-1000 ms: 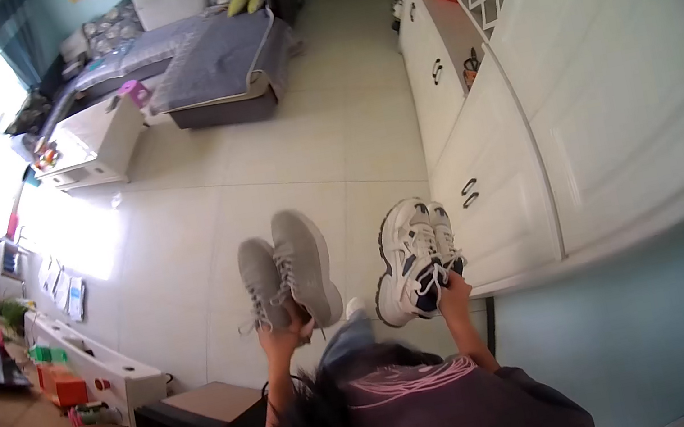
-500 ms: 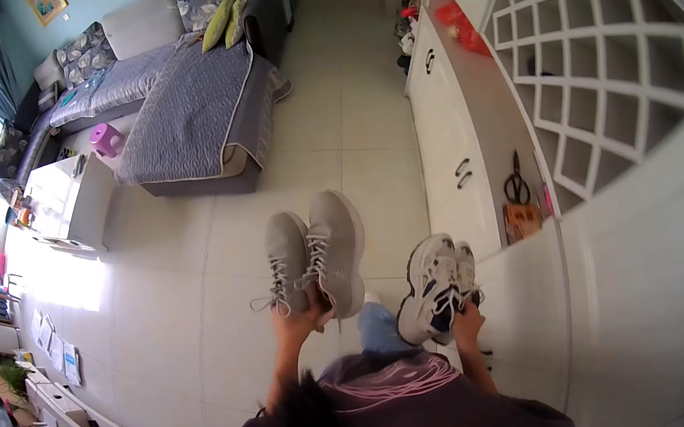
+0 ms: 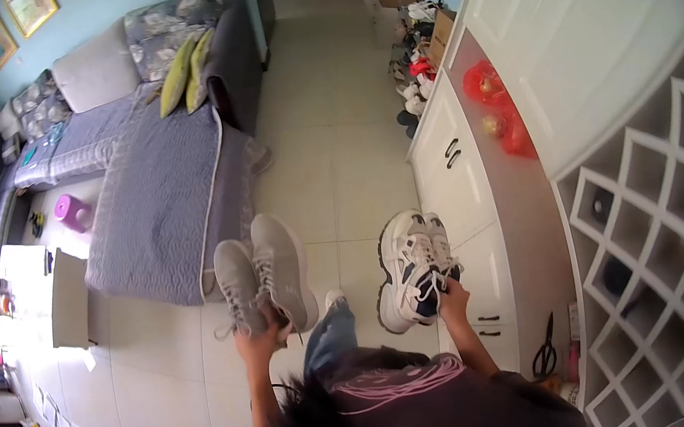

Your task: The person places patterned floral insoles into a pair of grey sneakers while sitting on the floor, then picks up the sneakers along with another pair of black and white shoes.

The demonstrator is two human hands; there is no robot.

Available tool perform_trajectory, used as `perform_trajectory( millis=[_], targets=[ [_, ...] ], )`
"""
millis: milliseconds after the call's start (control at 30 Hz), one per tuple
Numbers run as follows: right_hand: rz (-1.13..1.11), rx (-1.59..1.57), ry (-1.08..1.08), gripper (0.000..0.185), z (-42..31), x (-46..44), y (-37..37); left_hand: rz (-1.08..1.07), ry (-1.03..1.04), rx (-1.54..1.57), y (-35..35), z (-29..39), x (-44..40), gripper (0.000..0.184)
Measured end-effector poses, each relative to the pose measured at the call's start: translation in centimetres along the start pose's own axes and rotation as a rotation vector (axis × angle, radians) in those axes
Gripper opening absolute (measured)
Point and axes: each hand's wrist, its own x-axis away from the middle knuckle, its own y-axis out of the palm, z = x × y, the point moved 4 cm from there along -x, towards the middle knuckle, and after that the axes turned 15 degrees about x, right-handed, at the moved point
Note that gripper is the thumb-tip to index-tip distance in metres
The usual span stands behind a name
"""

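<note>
My left hand [image 3: 257, 342] grips a pair of grey lace-up sneakers [image 3: 283, 271] by the heel end, toes pointing away from me. The two shoes are side by side, and a lace loop hangs at the left. In my right hand [image 3: 452, 295] is a pair of white sneakers [image 3: 409, 267] with dark patches and chunky soles, held at the heels. Both pairs are up in the air above the tiled floor. The fingers of each hand are closed and partly hidden by the shoes.
A white cabinet [image 3: 469, 269] runs along the right, with red bags [image 3: 499, 108], scissors [image 3: 545, 349] and a lattice rack [image 3: 642, 252]. Many shoes [image 3: 415, 95] line the wall beyond it. A grey sofa [image 3: 148, 202], white table [image 3: 55, 300] and purple stool [image 3: 71, 212] are at left.
I have stepped forward along the floor, so the sofa and cabinet look nearer. Both pairs of shoes are still in my hands; the grey pair has shifted left in view.
</note>
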Motion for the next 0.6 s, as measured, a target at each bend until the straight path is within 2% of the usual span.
perform_trajectory(
  millis=[33,67,100,133,167,233,267,333,433,500,600],
  targets=[
    [0.009,-0.002,0.009,0.021,-0.6,-2.7,0.7,-0.072,-0.129,-0.028,1.7,1.5,-2.9,0.037],
    [0.026,0.101,-0.022,0.022,-0.2,-5.5,1.1,-0.088,-0.134,-0.034,3.8,3.0,-5.1,0.037],
    [0.019,0.104,-0.003,0.022,-0.6,-8.0,1.3,-0.143,-0.125,0.111,5.7,4.5,-8.3,0.040],
    [0.057,-0.013,0.035,0.022,-1.0,-10.8,1.7,-0.192,-0.106,0.251,7.6,5.8,-11.7,0.042],
    [0.099,-0.134,0.069,0.023,-1.6,-13.6,2.5,-0.197,-0.094,0.235,9.2,7.0,-14.6,0.042],
    [0.177,-0.068,0.068,0.023,-3.5,-19.8,3.5,-0.197,0.199,0.117,14.2,10.1,-21.4,0.041],
    [0.233,-0.089,0.058,0.023,-3.9,-22.8,4.6,-0.252,0.148,0.172,17.2,9.4,-24.6,0.042],
    [0.289,-0.111,0.045,0.022,-4.8,-27.8,6.5,-0.239,0.172,0.215,21.2,11.3,-30.2,0.041],
    [0.178,-0.177,0.106,0.021,-6.8,-37.9,9.5,-0.225,0.169,0.223,27.0,14.6,-38.9,0.043],
    [0.125,0.232,0.019,0.020,-10.4,-45.1,11.2,-0.236,0.074,0.125,29.7,17.3,-44.9,0.049],
    [0.000,0.134,0.019,0.021,-16.1,-55.5,14.0,-0.241,0.003,0.101,32.2,21.2,-53.4,0.049]
  ],
)
